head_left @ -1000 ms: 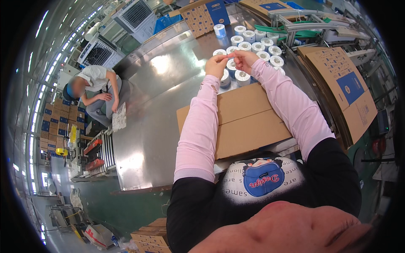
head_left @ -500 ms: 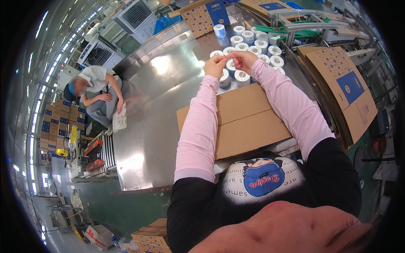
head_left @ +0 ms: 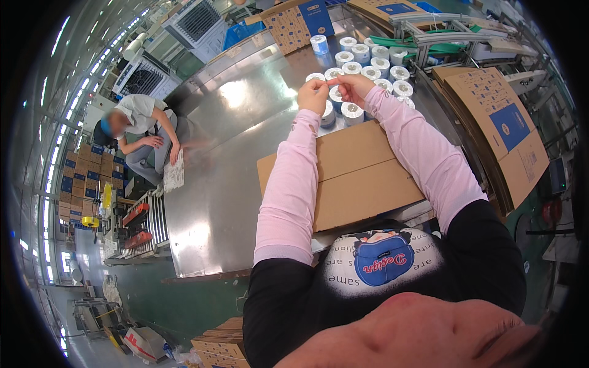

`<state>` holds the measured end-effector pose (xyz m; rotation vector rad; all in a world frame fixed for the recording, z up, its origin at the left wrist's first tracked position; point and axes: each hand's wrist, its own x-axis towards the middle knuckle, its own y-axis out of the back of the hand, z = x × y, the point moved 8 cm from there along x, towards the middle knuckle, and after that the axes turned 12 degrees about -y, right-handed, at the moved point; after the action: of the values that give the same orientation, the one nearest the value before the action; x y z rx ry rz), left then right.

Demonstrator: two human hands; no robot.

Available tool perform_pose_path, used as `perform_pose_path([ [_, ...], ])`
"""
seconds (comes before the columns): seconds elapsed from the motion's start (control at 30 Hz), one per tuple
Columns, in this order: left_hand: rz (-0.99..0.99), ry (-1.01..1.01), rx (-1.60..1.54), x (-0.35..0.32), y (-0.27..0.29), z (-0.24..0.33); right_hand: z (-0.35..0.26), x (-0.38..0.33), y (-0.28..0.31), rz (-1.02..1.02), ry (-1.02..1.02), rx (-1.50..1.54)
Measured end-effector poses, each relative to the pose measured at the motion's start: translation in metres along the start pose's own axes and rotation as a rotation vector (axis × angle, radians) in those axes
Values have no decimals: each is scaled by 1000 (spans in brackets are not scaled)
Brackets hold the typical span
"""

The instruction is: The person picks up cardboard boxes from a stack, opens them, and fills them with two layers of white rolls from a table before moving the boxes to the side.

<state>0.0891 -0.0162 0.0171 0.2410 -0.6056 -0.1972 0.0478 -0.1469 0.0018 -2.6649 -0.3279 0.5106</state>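
Note:
My left hand is closed, with thumb and fingers pressed together. My right hand is curled beside it, index finger reaching across to the left fingertips. The fingertips meet above the rolls; anything pinched between them is too small to make out. Around and beyond the hands, several white cylindrical rolls with blue wrapping stand upright on the metal table. Beneath my forearms lies a brown cardboard box, its top flaps closed. The forearms, in pink sleeves, partly cover it.
Flat cardboard cartons are stacked at the right, near a metal-framed conveyor. An upright carton stands at the far edge. Across the table on the left, a person sits beside a roller conveyor. More cardboard lies below.
Both hands stay nearly in place; only the fingers shift slightly. The box and rolls have not visibly moved.

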Motion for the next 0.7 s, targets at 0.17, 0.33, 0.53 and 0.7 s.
perform_pose_path([
  [0.17,82,-310,351,1,7,20,-1,-2,-3,-12,-5,11],
  [0.33,30,-60,64,3,2,2,-1,-2,-4,-23,-8,51],
  [0.53,144,-211,199,3,13,2,-4,-3,-6,23,-2,78],
  [0.7,12,-21,100,6,3,-21,-3,-3,-2,17,6,76],
])
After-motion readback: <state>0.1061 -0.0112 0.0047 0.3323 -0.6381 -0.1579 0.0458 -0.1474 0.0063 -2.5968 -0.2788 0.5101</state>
